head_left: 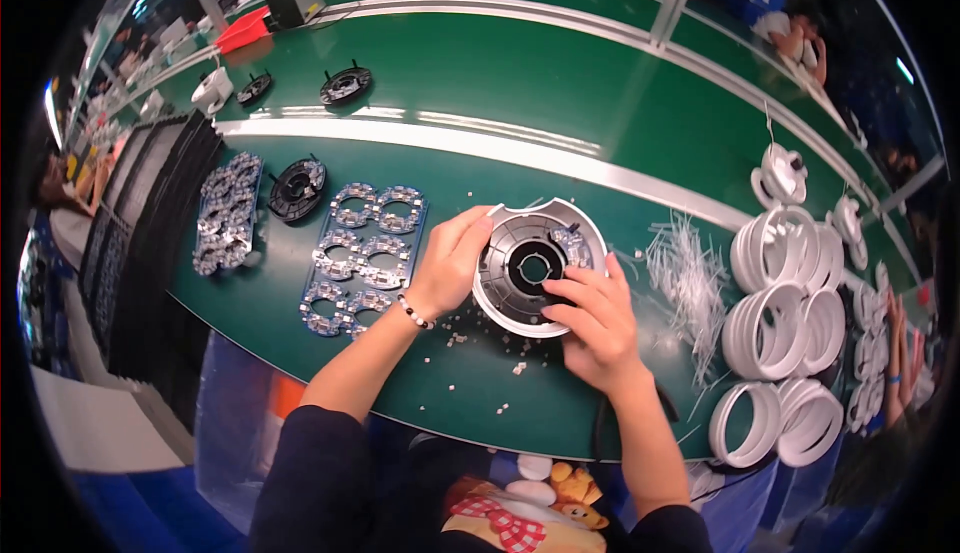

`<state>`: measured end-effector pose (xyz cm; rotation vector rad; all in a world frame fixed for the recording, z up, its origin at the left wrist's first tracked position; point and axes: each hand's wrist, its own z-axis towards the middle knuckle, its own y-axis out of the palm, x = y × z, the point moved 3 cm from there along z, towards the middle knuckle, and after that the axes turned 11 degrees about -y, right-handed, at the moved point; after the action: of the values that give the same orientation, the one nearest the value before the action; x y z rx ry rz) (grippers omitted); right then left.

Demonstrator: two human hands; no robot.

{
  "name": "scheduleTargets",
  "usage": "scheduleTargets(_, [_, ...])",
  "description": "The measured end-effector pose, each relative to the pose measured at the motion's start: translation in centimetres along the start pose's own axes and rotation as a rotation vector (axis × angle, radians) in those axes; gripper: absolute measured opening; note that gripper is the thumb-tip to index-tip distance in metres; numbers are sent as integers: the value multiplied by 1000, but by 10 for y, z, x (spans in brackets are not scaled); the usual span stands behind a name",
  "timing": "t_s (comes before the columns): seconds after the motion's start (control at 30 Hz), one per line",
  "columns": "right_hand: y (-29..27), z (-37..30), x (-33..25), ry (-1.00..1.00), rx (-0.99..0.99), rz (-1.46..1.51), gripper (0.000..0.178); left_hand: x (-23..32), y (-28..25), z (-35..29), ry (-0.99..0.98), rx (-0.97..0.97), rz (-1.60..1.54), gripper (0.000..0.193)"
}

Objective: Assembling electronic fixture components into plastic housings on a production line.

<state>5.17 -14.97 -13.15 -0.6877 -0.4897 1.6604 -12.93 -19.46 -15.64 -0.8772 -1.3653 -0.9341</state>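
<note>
A round white housing (pixel 485 298) with a black plate inside is held above the green table, its open side toward me. Inside it sits a black center ring (pixel 534 268), and a small circuit board (pixel 571 244) lies at its upper right. My left hand (pixel 452 258) grips the left rim, thumb and fingers on the edge. Over the lower right rim reaches my right hand (pixel 598 323), closed around that side with fingertips resting on the inner plate beside the ring. Parts of the fingers of both hands are hidden by the housing.
Blue circuit board panels (pixel 365 258) lie left, near a black round plate (pixel 297 191) and stacked black trays (pixel 150 243). At right are thin white strips (pixel 690 283) and stacked white rings (pixel 765 333). Small white bits (pixel 520 368) are scattered in front. A conveyor (pixel 500 73) runs behind.
</note>
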Motion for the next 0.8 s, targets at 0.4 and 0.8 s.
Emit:
scheduleTargets(0.4, [-23,-12,24,474,360,88,47,4,15,-5,151,137,274,24])
scheduleTargets(0.8, [-136,-90,-71,328,299,-645,22,22,-13,65,-467,-95,-255,39])
